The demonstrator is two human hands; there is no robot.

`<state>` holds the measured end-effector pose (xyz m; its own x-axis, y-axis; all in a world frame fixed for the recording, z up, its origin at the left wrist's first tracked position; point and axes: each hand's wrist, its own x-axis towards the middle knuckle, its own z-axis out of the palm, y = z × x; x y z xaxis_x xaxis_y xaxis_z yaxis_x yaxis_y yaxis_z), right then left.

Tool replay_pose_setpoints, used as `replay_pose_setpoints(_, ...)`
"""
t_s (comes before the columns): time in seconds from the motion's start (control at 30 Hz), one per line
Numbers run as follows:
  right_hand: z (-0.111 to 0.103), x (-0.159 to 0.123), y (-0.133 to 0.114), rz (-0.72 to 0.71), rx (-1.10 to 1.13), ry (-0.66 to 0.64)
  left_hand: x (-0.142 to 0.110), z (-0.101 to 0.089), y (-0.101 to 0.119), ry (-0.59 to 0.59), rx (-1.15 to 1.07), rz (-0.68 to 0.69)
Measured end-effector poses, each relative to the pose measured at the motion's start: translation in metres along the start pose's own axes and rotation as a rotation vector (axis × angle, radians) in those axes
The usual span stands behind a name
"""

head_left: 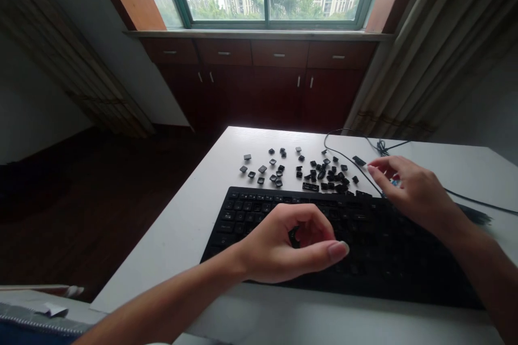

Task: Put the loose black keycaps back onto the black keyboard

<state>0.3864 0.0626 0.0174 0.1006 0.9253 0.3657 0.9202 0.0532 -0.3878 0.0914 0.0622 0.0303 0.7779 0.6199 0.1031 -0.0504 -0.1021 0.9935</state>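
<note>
A black keyboard (226,237) lies across the front of the white table, with dark bare patches among its keys. Over its middle my left hand (287,242) is loosely curled, thumb stretched along beside the bent fingers; nothing shows in it. My right hand (413,188) is above the keyboard's back edge, thumb and forefinger drawn together at their tips. What they hold, if anything, is too small to make out. A small blue and white thing (395,178) shows partly behind those fingers. Close to the fingertips lies a wide black keycap (359,161).
Loose black keycaps (324,172) are scattered and heaped behind the keyboard, including a long one (311,187). A black cable (348,152) loops across the table (170,226). At the right lies a dark bristly thing (477,215), perhaps a brush. Cabinets (259,86) stand under the window.
</note>
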Motion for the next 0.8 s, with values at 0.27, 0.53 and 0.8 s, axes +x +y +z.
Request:
replay_pose_setpoints(0.27,0.005,0.003,0.035,-0.142,0.032,-0.173,0.001,0.009,-0.007,-0.081,0.092,-0.047)
replay_pose_setpoints(0.53,0.017,0.001,0.026,-0.198,0.019,-0.189,-0.001,0.01,-0.005,-0.133,0.148,-0.046)
replay_pose_setpoints(0.8,0.023,0.015,0.005,-0.231,-0.009,-0.244,-0.002,0.011,-0.006,-0.15,0.176,-0.063)
